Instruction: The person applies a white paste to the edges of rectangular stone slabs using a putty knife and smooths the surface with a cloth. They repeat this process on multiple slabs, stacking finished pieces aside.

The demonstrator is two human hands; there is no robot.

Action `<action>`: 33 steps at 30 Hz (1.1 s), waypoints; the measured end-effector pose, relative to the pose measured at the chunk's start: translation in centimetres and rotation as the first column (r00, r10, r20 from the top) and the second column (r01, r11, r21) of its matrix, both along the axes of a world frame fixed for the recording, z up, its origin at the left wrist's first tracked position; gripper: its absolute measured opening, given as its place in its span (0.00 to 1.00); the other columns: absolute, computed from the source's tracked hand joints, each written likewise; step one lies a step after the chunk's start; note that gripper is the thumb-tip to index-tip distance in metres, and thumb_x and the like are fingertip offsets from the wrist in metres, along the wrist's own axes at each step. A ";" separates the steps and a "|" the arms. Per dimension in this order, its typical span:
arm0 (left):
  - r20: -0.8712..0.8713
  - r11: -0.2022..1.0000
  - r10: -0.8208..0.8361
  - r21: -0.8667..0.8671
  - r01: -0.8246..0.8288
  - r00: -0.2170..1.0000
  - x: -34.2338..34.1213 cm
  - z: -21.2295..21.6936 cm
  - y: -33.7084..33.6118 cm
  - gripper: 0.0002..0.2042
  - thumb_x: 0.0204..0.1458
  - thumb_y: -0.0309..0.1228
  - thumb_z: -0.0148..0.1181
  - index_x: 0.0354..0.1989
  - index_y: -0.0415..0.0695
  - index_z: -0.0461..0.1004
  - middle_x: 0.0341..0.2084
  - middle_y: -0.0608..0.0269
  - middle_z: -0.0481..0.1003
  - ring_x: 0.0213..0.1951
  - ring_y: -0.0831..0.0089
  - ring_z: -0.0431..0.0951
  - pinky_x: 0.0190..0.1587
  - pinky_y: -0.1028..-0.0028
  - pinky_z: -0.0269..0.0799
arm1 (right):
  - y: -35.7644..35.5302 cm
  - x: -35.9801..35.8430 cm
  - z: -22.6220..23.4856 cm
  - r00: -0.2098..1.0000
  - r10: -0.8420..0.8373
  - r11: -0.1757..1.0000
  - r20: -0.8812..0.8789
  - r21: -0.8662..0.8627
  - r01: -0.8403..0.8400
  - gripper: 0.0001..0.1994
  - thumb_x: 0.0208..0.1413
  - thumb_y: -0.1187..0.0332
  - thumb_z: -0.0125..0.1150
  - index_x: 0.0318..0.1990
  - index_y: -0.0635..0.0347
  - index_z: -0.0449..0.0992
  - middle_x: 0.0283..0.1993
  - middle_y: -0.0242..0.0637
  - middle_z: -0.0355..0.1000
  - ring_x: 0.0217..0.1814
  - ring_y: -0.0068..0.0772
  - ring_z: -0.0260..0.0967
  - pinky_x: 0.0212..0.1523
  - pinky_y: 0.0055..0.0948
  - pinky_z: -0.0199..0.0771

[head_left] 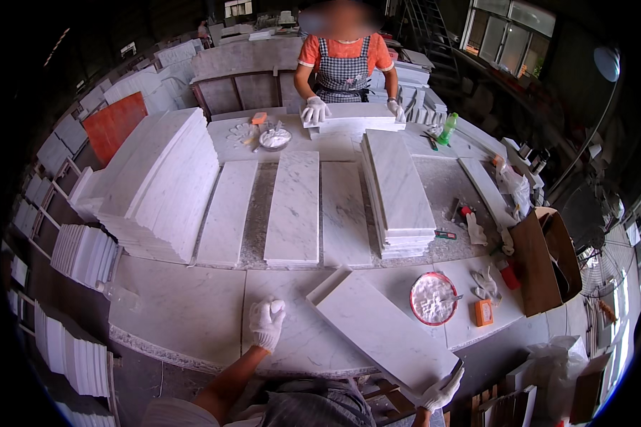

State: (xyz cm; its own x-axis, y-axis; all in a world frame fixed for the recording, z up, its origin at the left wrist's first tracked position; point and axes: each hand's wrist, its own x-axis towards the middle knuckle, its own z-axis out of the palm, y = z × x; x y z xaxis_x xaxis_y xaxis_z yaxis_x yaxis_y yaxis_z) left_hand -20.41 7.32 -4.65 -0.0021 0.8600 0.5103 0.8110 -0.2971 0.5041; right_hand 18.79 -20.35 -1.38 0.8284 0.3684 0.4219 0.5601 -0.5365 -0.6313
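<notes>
My left hand, in a white glove, rests as a loose fist on the marble worktop and holds nothing. My right hand, also gloved, grips the near corner of a white marble slab that lies slantwise on the worktop, overhanging its front edge. A thin strip of marble sits along the slab's far left side. Just right of the slab stands a red-rimmed bowl of white powder or paste.
Three marble slabs lie side by side mid-table, between a tall leaning stack at left and a flat stack at right. A person in an apron holds a slab opposite. An orange box, gloves and a cardboard box lie at right.
</notes>
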 end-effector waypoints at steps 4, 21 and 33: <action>0.049 0.999 -0.035 -0.025 0.036 0.998 0.1 0.7 0.2 0.16 0.45 0.28 0.72 0.42 0.47 0.75 0.43 0.58 0.78 0.45 0.54 0.75 0.52 0.57 0.69 | 0.2 -0.1 0.5 1.000 0.001 0.999 0.021 -0.032 -0.001 0.22 0.67 0.75 0.47 0.68 0.65 0.64 0.67 0.45 0.68 0.67 0.45 0.67 0.68 0.37 0.62; 0.026 0.999 -0.017 -0.049 0.018 1.000 -0.1 -0.1 0.4 0.20 0.45 0.29 0.72 0.48 0.45 0.74 0.45 0.59 0.77 0.46 0.55 0.74 0.51 0.58 0.69 | -0.7 1.0 -1.6 1.000 -0.016 0.999 -0.006 -0.052 0.015 0.21 0.69 0.71 0.47 0.67 0.69 0.65 0.67 0.50 0.68 0.70 0.45 0.64 0.71 0.36 0.58; 0.018 0.996 0.018 -0.090 -0.016 1.000 0.4 0.5 -0.1 0.29 0.44 0.32 0.74 0.56 0.45 0.71 0.45 0.56 0.76 0.49 0.53 0.74 0.56 0.56 0.68 | -0.6 1.3 -1.9 0.999 0.052 0.997 0.000 0.049 -0.052 0.21 0.69 0.71 0.47 0.67 0.67 0.65 0.68 0.48 0.67 0.70 0.45 0.64 0.71 0.37 0.58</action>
State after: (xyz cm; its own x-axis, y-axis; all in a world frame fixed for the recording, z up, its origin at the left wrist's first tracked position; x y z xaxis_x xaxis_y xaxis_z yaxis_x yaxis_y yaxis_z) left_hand -19.99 7.19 -4.12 -0.0263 0.9022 0.4306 0.8056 -0.2359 0.5435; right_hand 20.08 -20.91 -3.26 0.8096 0.3895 0.4392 0.5851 -0.4751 -0.6572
